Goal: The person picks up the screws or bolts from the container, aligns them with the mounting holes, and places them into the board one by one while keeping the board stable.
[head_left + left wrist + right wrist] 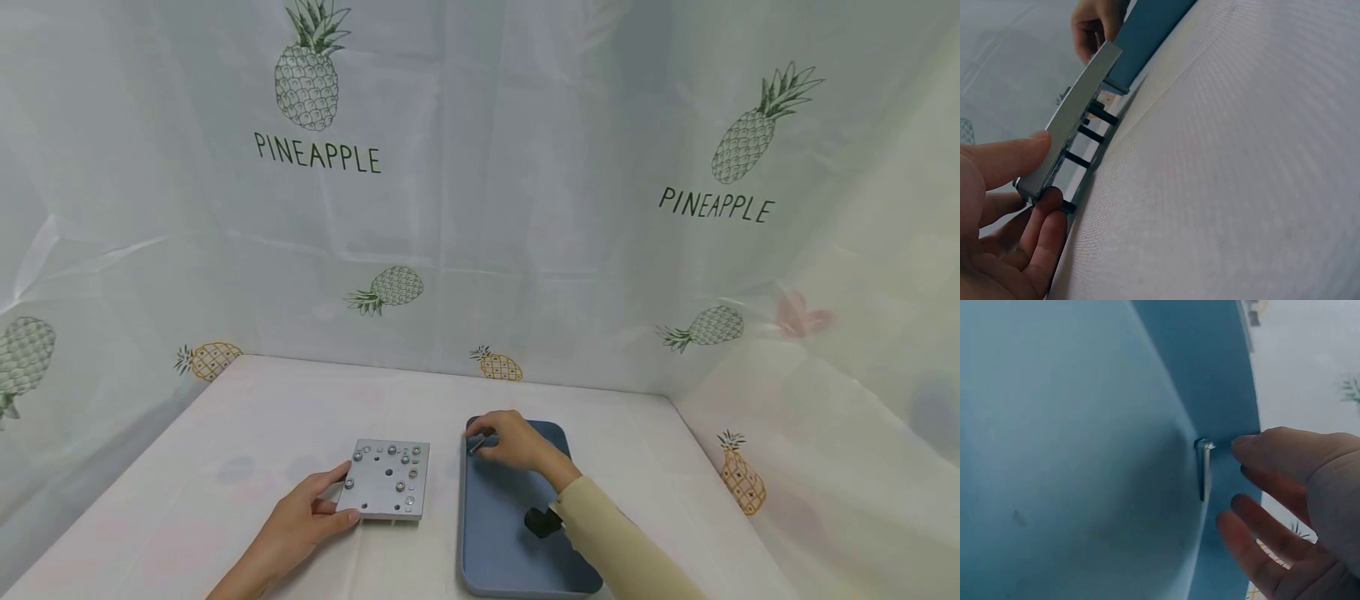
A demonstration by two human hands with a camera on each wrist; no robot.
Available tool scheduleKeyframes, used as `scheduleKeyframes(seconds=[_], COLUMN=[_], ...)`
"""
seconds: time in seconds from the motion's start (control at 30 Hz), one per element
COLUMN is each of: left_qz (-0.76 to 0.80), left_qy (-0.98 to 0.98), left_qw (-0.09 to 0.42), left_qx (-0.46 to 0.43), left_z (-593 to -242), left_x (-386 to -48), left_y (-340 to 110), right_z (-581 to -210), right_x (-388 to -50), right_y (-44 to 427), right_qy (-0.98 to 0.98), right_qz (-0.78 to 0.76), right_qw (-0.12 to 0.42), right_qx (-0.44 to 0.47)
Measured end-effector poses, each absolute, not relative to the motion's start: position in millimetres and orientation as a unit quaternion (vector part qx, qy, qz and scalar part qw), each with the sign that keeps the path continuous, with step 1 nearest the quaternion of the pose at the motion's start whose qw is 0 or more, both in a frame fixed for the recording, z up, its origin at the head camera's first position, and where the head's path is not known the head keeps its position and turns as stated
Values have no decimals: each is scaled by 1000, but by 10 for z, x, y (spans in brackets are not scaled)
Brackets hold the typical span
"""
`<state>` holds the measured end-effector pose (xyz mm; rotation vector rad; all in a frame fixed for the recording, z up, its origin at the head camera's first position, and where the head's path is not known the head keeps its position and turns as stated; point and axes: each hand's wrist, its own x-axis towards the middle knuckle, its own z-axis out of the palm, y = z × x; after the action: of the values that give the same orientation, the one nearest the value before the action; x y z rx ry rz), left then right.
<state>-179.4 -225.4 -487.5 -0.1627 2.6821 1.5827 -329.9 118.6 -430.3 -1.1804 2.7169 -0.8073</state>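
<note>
A silver metal plate (382, 492) with several bolts set in its top is gripped at its left edge by my left hand (303, 512). From the left wrist side, the thumb presses the upper edge of the plate (1075, 122) and bolt shanks (1090, 133) stick out below it. My right hand (513, 442) is over the far end of the blue tray (498, 517). In the right wrist view a small metal bolt (1204, 469) lies against the tray wall, and the right hand's fingers (1254, 540) are spread beside it, apart from it.
A white cloth covers the table (300, 417), and a pineapple-print curtain (510, 208) hangs behind and at both sides. The tray's raised rim stands just right of the plate. A black device (542, 522) sits at the right wrist.
</note>
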Motion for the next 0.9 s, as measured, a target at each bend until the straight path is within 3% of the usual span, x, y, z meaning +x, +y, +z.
scheduleKeyframes(seconds=[0.6, 0.9], left_qz=[498, 503], left_qy=[865, 863], left_qw=[8, 7], left_qx=[-52, -47], left_z=[-4877, -4880], left_x=[-1796, -1788], left_y=[-2253, -2249], right_z=[-4483, -4495], right_x=[-3345, -3315], right_y=[1160, 1095], right_qy=[908, 917], right_qz=[-166, -141], right_qw=[-8, 6], right_qx=[-384, -372])
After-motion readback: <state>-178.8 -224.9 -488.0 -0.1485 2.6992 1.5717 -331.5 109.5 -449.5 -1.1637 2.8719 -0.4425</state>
